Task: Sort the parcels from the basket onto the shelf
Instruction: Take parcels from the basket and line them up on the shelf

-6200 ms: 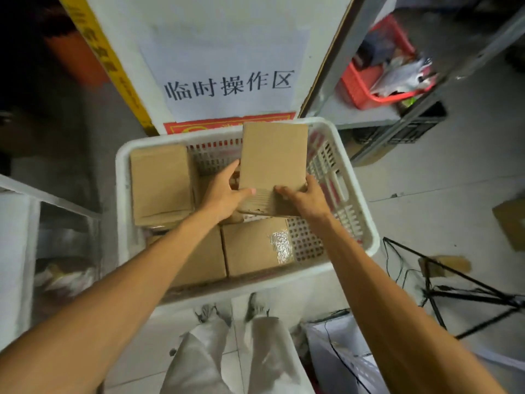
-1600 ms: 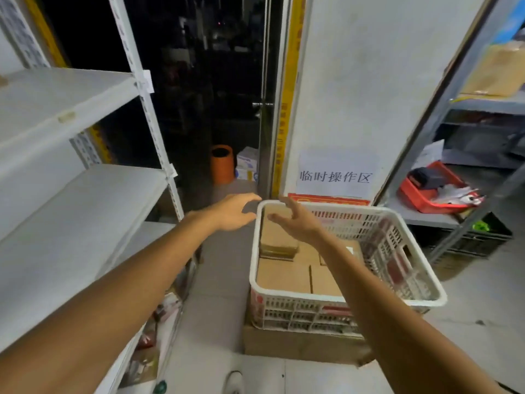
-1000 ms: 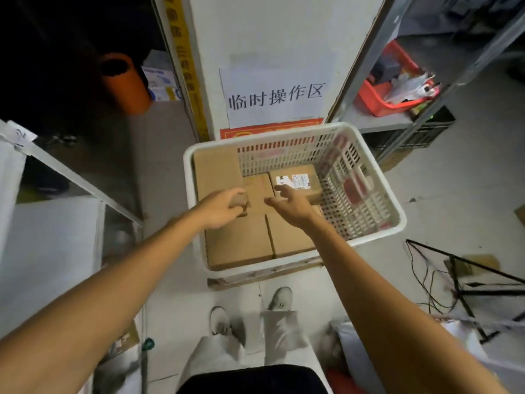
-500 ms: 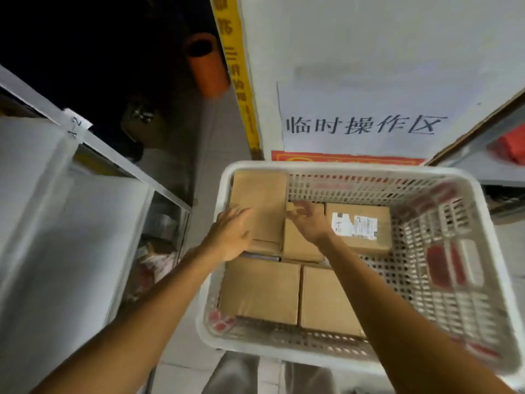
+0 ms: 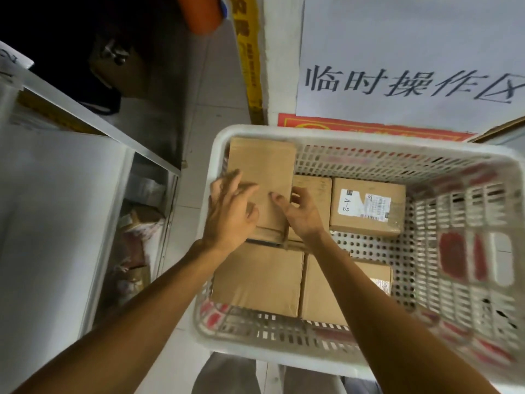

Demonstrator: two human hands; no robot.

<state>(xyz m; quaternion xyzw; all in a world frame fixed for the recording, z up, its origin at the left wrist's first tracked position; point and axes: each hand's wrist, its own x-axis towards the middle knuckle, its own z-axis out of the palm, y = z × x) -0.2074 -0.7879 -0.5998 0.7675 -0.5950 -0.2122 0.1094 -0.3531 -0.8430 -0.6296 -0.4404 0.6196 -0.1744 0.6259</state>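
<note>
At our left stands the white shelf (image 5: 56, 211), and its board is the largest thing we see. Just beside it, in front of us, is the white plastic basket (image 5: 369, 140) with perforated walls. On the wall behind the basket hangs a paper sign (image 5: 412, 66) with black characters.

The parcels are all inside the basket. Two brown parcels lie flat side by side at the near wall, the left one (image 5: 255, 280) and the right one (image 5: 321, 297). A labelled parcel (image 5: 368, 207) marked A-2 lies in the middle. In the far left corner the top parcel (image 5: 261, 166) rests on others, higher than the rest.

Our left hand (image 5: 230, 214) lies on the top parcel's near left part with the fingers spread. Our right hand (image 5: 301, 216) has the fingers curled at the parcel's right edge and touches it. The picture is blurred, so we cannot tell if it grips.
</note>
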